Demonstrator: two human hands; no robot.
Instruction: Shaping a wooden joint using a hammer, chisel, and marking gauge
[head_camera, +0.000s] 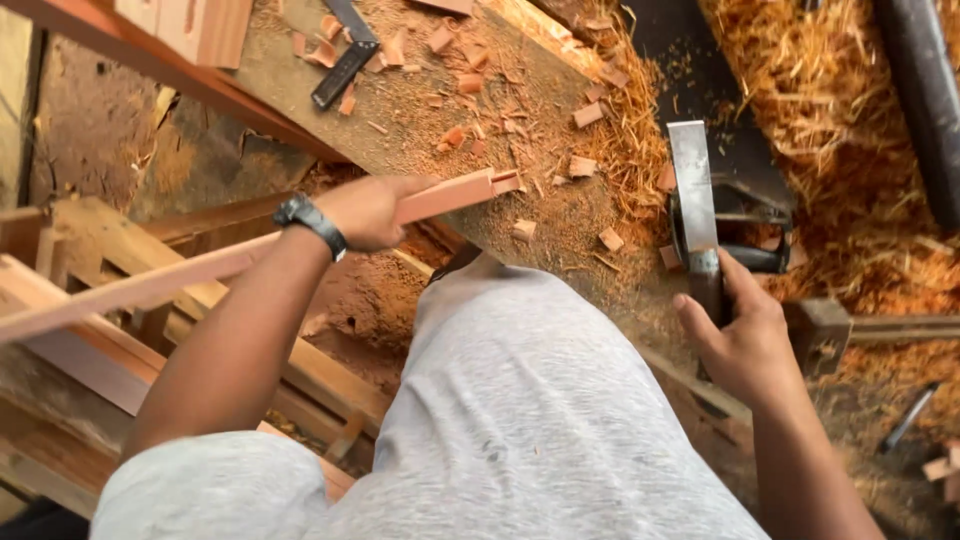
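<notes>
The person's left hand (365, 212) is wrapped around a long reddish wooden strip (200, 268), the fingers curled shut over it so the knuckles face up and the thumb side is hidden underneath. A dark wristwatch (310, 220) sits just behind that hand. The strip runs from the stack of timber frames (80, 300) beyond the tabletop's left edge, up through the fist, and its notched tip (495, 183) lies out over the sawdust-covered tabletop (540, 150), close to its near edge. The right hand (745, 345) rests at the near edge farther right, fingers bent closed around the lower end of a flat steel blade (692, 190) that stands up from a dark metal tool body (745, 215); the thumb lies along the blade's side, and I cannot tell how tightly the fingers press. Small red wood offcuts (585, 165) are scattered across the middle of the tabletop, and a black flat bar (345, 60) lies near its far edge. Heaps of pale curled shavings (830, 90) pile up at the right side, around the tool. A chisel-like tool (908, 415) lies near the right corner. The person's grey shirt (520, 420) fills the foreground.
</notes>
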